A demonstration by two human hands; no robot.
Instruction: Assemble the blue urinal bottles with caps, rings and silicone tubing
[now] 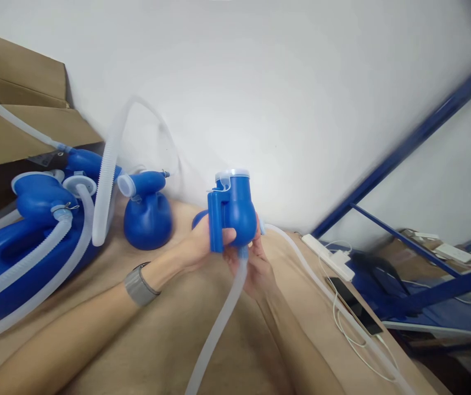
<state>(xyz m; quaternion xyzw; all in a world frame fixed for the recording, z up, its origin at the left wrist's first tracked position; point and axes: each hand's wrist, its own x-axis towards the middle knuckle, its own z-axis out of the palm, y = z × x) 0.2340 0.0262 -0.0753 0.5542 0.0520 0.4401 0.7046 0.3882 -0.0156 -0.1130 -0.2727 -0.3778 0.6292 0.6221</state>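
Above the brown table I hold up a blue plastic vessel (235,206) with a pale rim on top. My left hand (202,241) is closed round its flat handle side, and a grey band sits on that wrist. My right hand (254,266) grips it from below and behind, at the spot where a translucent hose (219,323) joins its bottom. The hose runs down toward me and out of the lower edge of the view.
At the left lie more blue vessels (147,211) tangled with ribbed white hoses (104,186), and behind them stands an open cardboard box (21,120). A phone (354,312), a white power strip (328,255) and cables lie at the table's right edge. Blue shelf bars (408,142) rise on the right.
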